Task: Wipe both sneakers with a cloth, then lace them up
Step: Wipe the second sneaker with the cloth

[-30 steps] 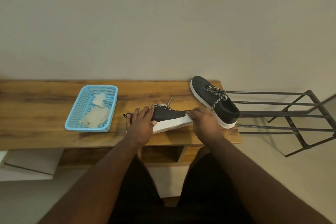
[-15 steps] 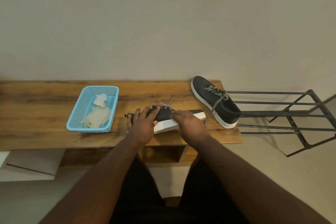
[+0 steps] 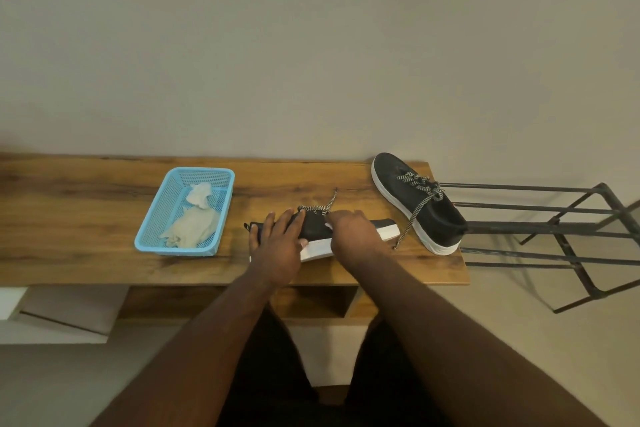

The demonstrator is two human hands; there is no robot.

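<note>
A black sneaker with a white sole (image 3: 382, 231) lies tipped on its side near the front of the wooden bench (image 3: 86, 218), sole toward me. My left hand (image 3: 277, 243) holds its heel end, fingers spread over the upper and thumb on the sole. My right hand (image 3: 353, 236) covers the middle of the sneaker, its curled fingertips at the speckled lace (image 3: 317, 208). A second black sneaker (image 3: 415, 198) stands at the bench's right end, one lace end trailing down. A beige cloth (image 3: 192, 229) lies in a blue basket (image 3: 145, 239).
The blue basket sits left of the hands and also holds a crumpled white piece (image 3: 200, 194). A dark metal rack (image 3: 554, 232) stands right of the bench. A plain wall runs directly behind the bench.
My right hand slid left from the sneaker's toe to the laces at its middle, uncovering the toe. My left hand stayed on the heel end.
</note>
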